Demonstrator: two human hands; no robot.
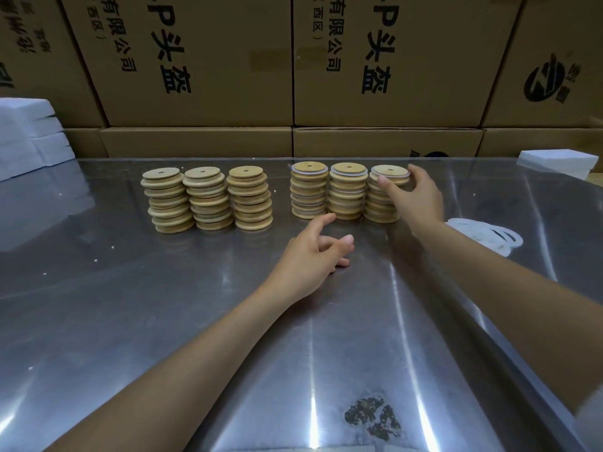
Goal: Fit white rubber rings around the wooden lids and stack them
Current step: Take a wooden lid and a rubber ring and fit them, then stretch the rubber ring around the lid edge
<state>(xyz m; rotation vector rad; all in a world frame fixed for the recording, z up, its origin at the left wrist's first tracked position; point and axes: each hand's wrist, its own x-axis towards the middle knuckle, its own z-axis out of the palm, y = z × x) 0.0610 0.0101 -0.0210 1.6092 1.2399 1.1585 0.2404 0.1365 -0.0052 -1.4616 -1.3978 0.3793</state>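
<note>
Head | right hand (416, 197) grips top lid (390, 174), lying flat | left hand (310, 256) loose, empty

Six upright lid stacks (270, 194); loose rings (489, 236) right.

Two bare forearms, no watch or rings seen. Left hand (306, 256) and right hand (412, 199) ungloved. Pale sleeve edge (590, 415) at right arm, lower corner.

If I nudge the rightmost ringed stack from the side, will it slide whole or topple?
Probably shears or topples: the rightmost stack is tall for its footprint and its lids sit slightly offset. The steel table looks slick, so a low push may slide it. The right hand gripping the top lid likely steadies it.
</note>
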